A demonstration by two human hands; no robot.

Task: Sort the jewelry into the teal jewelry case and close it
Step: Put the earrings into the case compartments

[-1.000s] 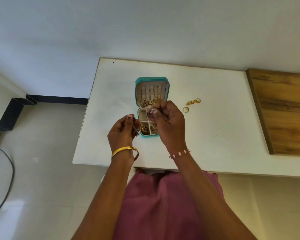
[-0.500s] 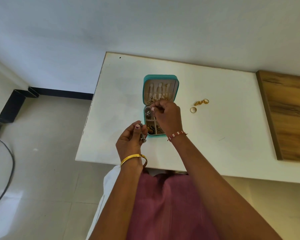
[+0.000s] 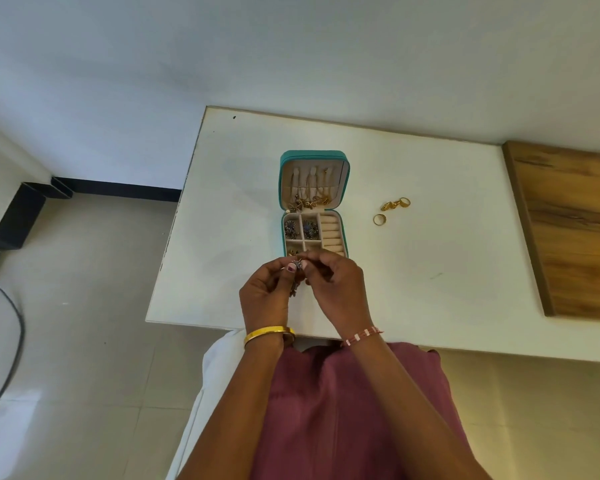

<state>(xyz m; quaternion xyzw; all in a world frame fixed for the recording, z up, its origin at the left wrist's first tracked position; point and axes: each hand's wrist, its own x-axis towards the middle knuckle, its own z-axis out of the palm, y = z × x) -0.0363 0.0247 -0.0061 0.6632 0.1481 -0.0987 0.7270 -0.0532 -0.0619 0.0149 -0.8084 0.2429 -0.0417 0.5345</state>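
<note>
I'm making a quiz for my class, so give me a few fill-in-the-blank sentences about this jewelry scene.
1. The teal jewelry case lies ____ on the white table.
2. The loose gold rings lie to the ____ of the case.
3. The left hand and right hand pinch a small silver ____ piece of jewelry.

Missing words: open; right; dangling

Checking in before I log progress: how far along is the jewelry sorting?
Done: earrings fill the case's two far compartments; chains hang in its lid. In hand: both hands, left and right, pinch a silver earring. Left: gold rings on the table, then closing.
</note>
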